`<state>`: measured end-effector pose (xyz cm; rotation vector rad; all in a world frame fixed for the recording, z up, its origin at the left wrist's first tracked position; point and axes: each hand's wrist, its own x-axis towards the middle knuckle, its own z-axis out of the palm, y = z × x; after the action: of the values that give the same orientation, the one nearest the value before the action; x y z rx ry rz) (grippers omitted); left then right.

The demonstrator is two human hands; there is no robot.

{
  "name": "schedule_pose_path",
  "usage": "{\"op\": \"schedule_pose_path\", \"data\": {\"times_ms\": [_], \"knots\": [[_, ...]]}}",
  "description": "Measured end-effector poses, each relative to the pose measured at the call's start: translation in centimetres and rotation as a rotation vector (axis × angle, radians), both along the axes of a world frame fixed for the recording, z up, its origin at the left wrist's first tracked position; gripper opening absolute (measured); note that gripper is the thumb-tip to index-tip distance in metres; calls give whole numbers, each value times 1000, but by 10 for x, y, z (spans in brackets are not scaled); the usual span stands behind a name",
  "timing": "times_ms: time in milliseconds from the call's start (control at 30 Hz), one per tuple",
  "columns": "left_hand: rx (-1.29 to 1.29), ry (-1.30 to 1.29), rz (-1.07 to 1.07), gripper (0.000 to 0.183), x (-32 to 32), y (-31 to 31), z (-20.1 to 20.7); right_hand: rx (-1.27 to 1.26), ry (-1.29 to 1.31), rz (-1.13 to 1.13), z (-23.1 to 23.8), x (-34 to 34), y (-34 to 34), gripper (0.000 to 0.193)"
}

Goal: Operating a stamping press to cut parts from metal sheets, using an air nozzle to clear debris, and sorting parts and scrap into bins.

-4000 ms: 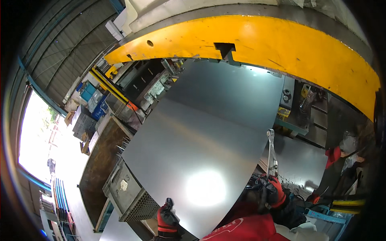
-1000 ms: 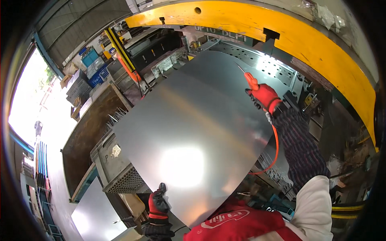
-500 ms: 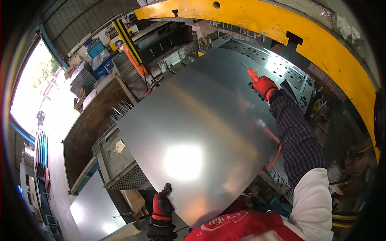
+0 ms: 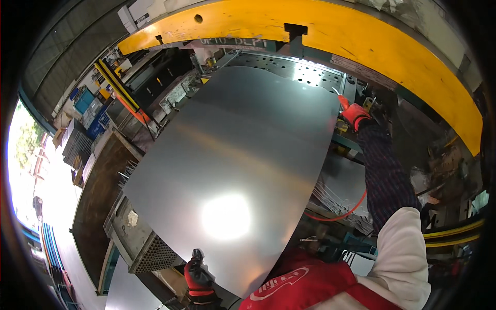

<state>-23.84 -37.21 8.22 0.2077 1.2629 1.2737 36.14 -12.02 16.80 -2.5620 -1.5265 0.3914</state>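
Gripping the near edge of a large steel sheet [image 4: 232, 170], the left hand [image 4: 198, 276] in a red-and-black glove has its fingers curled onto the metal; the right hand [image 4: 354, 112], gloved in red, is stretched out to the sheet's far right corner, fingers closed on that edge; the sheet lies tilted across a perforated press bed [image 4: 294, 70] under a yellow frame [image 4: 361, 36]; an orange hose [image 4: 341, 213] loops below the right arm.

One large steel sheet [image 4: 243, 170] — two gloved hands, one orange hose [image 4: 341, 214]
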Motion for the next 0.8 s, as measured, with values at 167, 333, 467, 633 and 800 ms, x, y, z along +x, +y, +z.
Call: {"op": "schedule_pose_path", "data": {"times_ms": [167, 333, 467, 633, 800], "knots": [[-29, 67, 61, 25, -1, -1, -8, -4, -272, 285, -3, -4, -18, 67], [162, 141, 68, 25, -5, -5, -15, 37, -108, 37, -2, 15, -22, 54], [159, 25, -49, 23, -3, -6, -7, 44, -77, -73, 1, 16, -19, 49], [53, 119, 33, 21, 12, 0, 18, 261, 291, -19, 8, -6, -70, 43], [107, 487, -46, 27, 16, -1, 12, 690, 919, -73, -37, -37, -201, 32]]}}
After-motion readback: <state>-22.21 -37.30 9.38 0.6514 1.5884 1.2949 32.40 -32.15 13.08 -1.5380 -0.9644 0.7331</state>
